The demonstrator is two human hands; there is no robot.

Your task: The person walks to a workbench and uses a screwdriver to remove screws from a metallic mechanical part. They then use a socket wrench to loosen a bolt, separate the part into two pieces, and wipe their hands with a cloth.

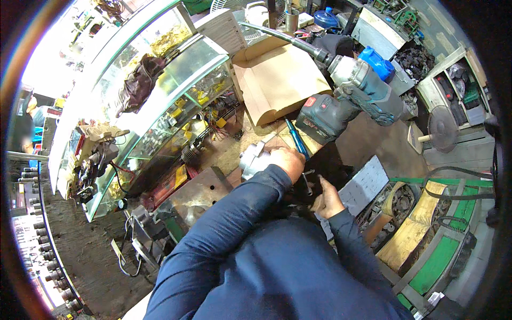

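Note:
My left hand [288, 162] is closed around a silver cast-metal housing [255, 161], whose rounded body sticks out to the left of the fingers. A dark blue-green rod-shaped tool [297, 140] lies just beyond that hand. Lower and to the right, my right hand [329, 201] has its thumb raised and its fingers apart, with nothing seen in it. Close to its fingertips is a small shiny metal piece [308, 182], over a dark work area. Past both hands sits a large cordless impact wrench [362, 88] with a battery and a long extension.
An opened cardboard box [285, 74] lies ahead. At left stands a glass display case [160, 114] holding small parts, with a dark cloth [140, 85] on top. A steel plate [194, 197] is near my left arm. To the right are a grey panel [365, 182] and a small fan [442, 128].

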